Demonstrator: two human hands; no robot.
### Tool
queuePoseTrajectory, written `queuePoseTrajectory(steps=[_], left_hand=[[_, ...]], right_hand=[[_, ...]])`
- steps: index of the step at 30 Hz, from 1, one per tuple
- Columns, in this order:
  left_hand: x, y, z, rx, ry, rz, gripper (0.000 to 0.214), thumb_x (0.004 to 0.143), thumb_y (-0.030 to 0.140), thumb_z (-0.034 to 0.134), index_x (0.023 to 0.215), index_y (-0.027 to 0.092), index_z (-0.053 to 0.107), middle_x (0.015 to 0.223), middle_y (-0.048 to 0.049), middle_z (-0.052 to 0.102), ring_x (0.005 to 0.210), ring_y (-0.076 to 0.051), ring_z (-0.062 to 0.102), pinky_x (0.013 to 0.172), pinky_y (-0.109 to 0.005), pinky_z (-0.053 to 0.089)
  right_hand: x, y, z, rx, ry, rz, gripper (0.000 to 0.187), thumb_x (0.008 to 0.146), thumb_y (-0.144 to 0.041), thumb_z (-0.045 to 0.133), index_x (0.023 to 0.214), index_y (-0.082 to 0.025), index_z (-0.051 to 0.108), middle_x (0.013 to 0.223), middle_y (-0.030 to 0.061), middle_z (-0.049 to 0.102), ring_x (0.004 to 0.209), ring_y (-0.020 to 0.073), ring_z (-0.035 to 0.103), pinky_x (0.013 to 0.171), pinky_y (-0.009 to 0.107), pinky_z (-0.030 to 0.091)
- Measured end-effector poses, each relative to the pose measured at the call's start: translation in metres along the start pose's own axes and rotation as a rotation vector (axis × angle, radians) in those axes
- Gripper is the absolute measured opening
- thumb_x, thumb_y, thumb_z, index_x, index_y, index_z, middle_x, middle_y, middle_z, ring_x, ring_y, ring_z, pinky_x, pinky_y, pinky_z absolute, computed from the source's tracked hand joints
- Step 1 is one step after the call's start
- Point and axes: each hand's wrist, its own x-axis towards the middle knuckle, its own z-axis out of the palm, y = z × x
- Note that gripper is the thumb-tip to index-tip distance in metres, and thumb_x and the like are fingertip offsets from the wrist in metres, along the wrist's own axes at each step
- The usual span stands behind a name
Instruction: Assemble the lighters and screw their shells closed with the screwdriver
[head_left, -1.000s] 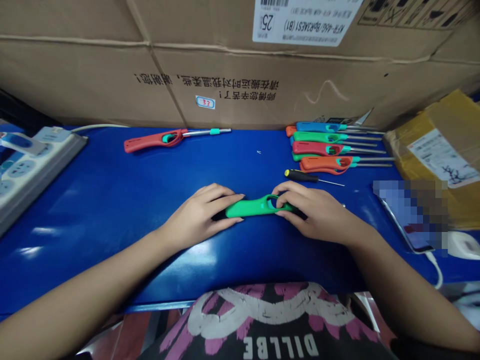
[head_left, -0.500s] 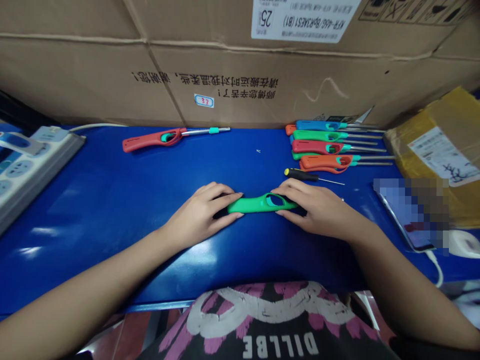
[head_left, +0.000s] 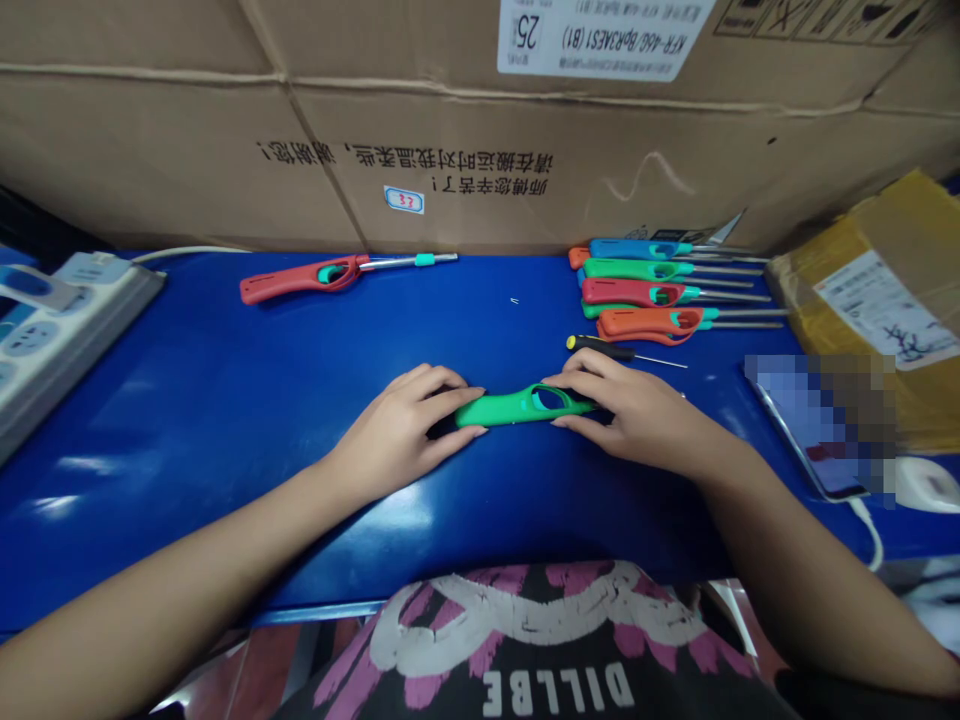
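Note:
A green lighter handle (head_left: 517, 405) lies on the blue table (head_left: 225, 400), gripped at both ends. My left hand (head_left: 401, 430) pinches its left end between thumb and fingers. My right hand (head_left: 626, 410) is closed round its right end, fingers by the trigger opening. A black screwdriver with a yellow cap (head_left: 611, 351) lies just beyond my right hand. Behind it sits a stack of several long-nosed lighters (head_left: 652, 295) in blue, green, red and orange.
A single red lighter (head_left: 322, 276) lies at the back left. A white power strip (head_left: 52, 320) stands at the left edge. Big cardboard boxes (head_left: 480, 130) wall off the back. A phone (head_left: 817, 420) and a yellow-taped parcel (head_left: 877, 290) sit at the right.
The green handle has turned slightly in my hands, its trigger opening now facing up more. Both hands stay where they were.

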Motion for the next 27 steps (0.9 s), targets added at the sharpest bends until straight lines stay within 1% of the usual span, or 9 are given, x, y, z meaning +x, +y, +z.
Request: queuePoseTrajectory(steps=[5,7,9,12,15,18,21,24,27], left_hand=[[0.0,0.004,-0.001,0.0,0.021,-0.018,0.034,0.095,0.033,0.067,0.123,0.013,0.069,0.111,-0.0112,0.066,0.099,-0.023,0.063,0.089,-0.04,0.055],[0.0,0.006,-0.001,0.011,0.009,-0.025,0.034,0.095,0.032,0.067,0.124,0.013,0.068,0.111,-0.011,0.065,0.1,-0.023,0.063,0.089,-0.039,0.057],[-0.002,0.009,-0.001,0.052,-0.017,-0.024,0.035,0.096,0.031,0.065,0.125,0.012,0.067,0.113,-0.0116,0.065,0.1,-0.024,0.064,0.089,-0.039,0.058],[-0.004,0.013,0.0,0.198,-0.036,0.01,0.037,0.097,0.028,0.062,0.127,0.008,0.065,0.113,-0.0144,0.066,0.099,-0.028,0.066,0.085,-0.042,0.06],[-0.006,0.012,0.001,0.27,-0.034,0.051,0.039,0.096,0.025,0.061,0.129,0.006,0.063,0.11,-0.0155,0.066,0.096,-0.029,0.066,0.08,-0.043,0.061],[-0.006,0.006,0.0,0.191,-0.052,0.067,0.037,0.099,0.025,0.058,0.131,0.008,0.061,0.108,-0.0136,0.066,0.095,-0.027,0.067,0.082,-0.041,0.061],[-0.004,0.001,-0.003,0.076,-0.081,0.058,0.034,0.102,0.029,0.054,0.129,0.011,0.062,0.107,-0.012,0.065,0.097,-0.024,0.066,0.087,-0.039,0.059],[-0.003,0.001,-0.005,-0.009,-0.118,0.054,0.031,0.103,0.032,0.051,0.123,0.011,0.063,0.107,-0.0115,0.066,0.097,-0.022,0.065,0.089,-0.038,0.057],[-0.002,0.003,-0.006,-0.067,-0.131,0.057,0.029,0.104,0.031,0.051,0.12,0.011,0.064,0.106,-0.0114,0.066,0.097,-0.022,0.064,0.089,-0.037,0.056]], right_hand=[[0.001,0.002,0.004,0.048,0.029,-0.006,0.037,0.094,-0.035,0.064,0.13,-0.025,0.064,0.117,0.0065,0.061,0.093,0.0195,0.064,0.079,0.033,0.053],[0.0,0.003,0.005,0.039,0.046,-0.013,0.038,0.095,-0.035,0.063,0.131,-0.024,0.064,0.117,0.0067,0.061,0.091,0.019,0.065,0.079,0.033,0.054],[-0.001,0.002,0.007,-0.015,0.062,-0.039,0.038,0.097,-0.035,0.06,0.133,-0.023,0.064,0.117,0.0071,0.063,0.091,0.019,0.065,0.078,0.033,0.054],[-0.001,0.002,0.009,-0.164,0.072,-0.105,0.041,0.099,-0.037,0.056,0.135,-0.019,0.062,0.115,0.0078,0.066,0.09,0.0203,0.066,0.073,0.033,0.053],[0.0,0.004,0.011,-0.256,0.092,-0.177,0.04,0.099,-0.038,0.056,0.132,-0.017,0.064,0.111,0.0076,0.069,0.089,0.0209,0.068,0.067,0.032,0.05],[0.002,0.005,0.01,-0.242,0.126,-0.229,0.034,0.1,-0.036,0.054,0.125,-0.017,0.067,0.107,0.0072,0.07,0.095,0.0213,0.068,0.074,0.033,0.05],[0.002,0.005,0.008,-0.199,0.113,-0.249,0.032,0.103,-0.035,0.05,0.12,-0.016,0.068,0.106,0.0078,0.071,0.099,0.022,0.066,0.082,0.034,0.05],[0.002,0.002,0.006,-0.176,0.091,-0.259,0.031,0.104,-0.034,0.047,0.115,-0.016,0.069,0.103,0.0082,0.07,0.095,0.0222,0.064,0.083,0.036,0.049],[0.002,0.0,0.006,-0.193,0.099,-0.265,0.031,0.104,-0.034,0.046,0.11,-0.015,0.07,0.098,0.0082,0.07,0.089,0.0224,0.062,0.079,0.036,0.048]])
